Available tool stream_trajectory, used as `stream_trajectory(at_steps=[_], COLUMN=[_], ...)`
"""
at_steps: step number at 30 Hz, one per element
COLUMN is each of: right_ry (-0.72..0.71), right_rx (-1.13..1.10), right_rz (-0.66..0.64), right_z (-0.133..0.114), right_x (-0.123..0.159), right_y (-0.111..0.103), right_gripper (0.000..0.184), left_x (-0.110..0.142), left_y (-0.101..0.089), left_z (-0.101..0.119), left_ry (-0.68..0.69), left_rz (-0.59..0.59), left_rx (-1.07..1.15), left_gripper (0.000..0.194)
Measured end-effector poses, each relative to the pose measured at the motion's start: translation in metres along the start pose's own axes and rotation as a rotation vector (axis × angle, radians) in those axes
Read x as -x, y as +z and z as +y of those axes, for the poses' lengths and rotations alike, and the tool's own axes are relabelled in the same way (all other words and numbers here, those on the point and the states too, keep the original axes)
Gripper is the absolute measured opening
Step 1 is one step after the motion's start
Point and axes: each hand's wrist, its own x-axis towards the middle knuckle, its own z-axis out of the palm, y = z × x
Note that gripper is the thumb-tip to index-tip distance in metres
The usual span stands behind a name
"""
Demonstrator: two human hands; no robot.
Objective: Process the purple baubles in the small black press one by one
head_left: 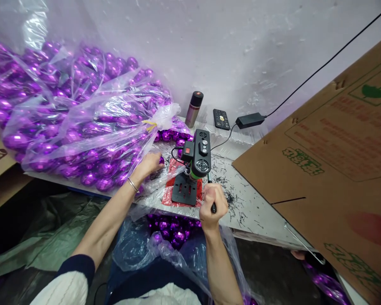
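Note:
My right hand (214,201) is wrapped round the black handle (213,208) of a lever on a small black bench machine (202,150). The machine has two round vents, a red switch and a slotted base plate (183,195) standing on red plastic film. Left of it, my left hand (151,164) has its fingers closed on a shiny purple ball (161,160), which shows only in part at the fingertips. More purple balls (166,135) lie behind the machine. Across my lap, an open clear bag (136,243) holds several purple balls.
A large tied clear bag (92,106) full of purple balls fills the left of the table. Behind the machine are a bottle (194,109), a phone (221,119) and a power adapter (250,120). Black scraps (231,197) litter the tabletop. A cardboard box (330,169) stands at right.

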Motion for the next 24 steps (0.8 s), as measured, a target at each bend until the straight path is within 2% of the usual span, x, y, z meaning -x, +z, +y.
stream_trajectory(at_steps=[3, 6, 9, 11, 14, 16, 20, 24], right_ry=[-0.005, -0.015, -0.017, -0.013, -0.012, -0.018, -0.027, -0.02], right_rx=[0.001, -0.005, -0.008, -0.003, 0.004, 0.005, 0.005, 0.001], right_rz=[-0.008, -0.016, -0.016, -0.018, -0.024, -0.029, -0.037, -0.039], right_z=[-0.001, -0.003, -0.003, -0.003, -0.003, -0.003, -0.002, -0.002], right_x=[-0.002, -0.003, -0.003, -0.003, -0.003, -0.003, -0.003, -0.002], right_y=[0.0, -0.001, -0.001, -0.001, -0.002, -0.002, -0.003, -0.003], right_gripper=[0.032, 0.032, 0.032, 0.032, 0.032, 0.032, 0.031, 0.03], left_x=[0.019, 0.052, 0.091, 0.112, 0.125, 0.122, 0.105, 0.098], left_y=[-0.003, -0.002, 0.014, 0.033, 0.066, 0.084, 0.11, 0.128], left_z=[-0.007, 0.0, 0.015, 0.027, 0.043, 0.05, 0.054, 0.05], left_ry=[0.015, -0.077, -0.199, -0.276, -0.351, -0.326, -0.13, -0.082], left_rz=[0.06, 0.144, 0.109, 0.045, 0.029, 0.101, 0.277, 0.347], left_rx=[0.399, 1.053, 1.613, 1.771, 1.753, 1.64, 1.297, 0.856], left_gripper=[0.043, 0.048, 0.038, 0.035, 0.042, 0.052, 0.06, 0.054])
